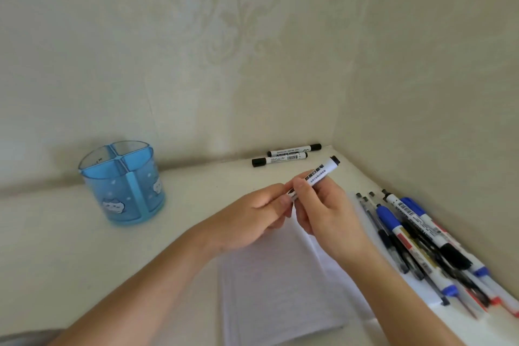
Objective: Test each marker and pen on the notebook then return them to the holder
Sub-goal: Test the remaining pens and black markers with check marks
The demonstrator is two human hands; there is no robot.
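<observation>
Open table surface (70, 247) lies between the blue holder (123, 182) at far left and the notebook (275, 275), while the right edge is crowded by a heap of pens (421, 239) and two markers (286, 156) occupy the far corner.

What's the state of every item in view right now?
Held marker: in both hands, above notebook.
Left hand: gripping marker's lower end.
Right hand: gripping barrel.
Holder: upright, looks empty.
Notebook: open, page blank.
Two markers: capped, by wall.
Pen pile: lying loose, right.
</observation>
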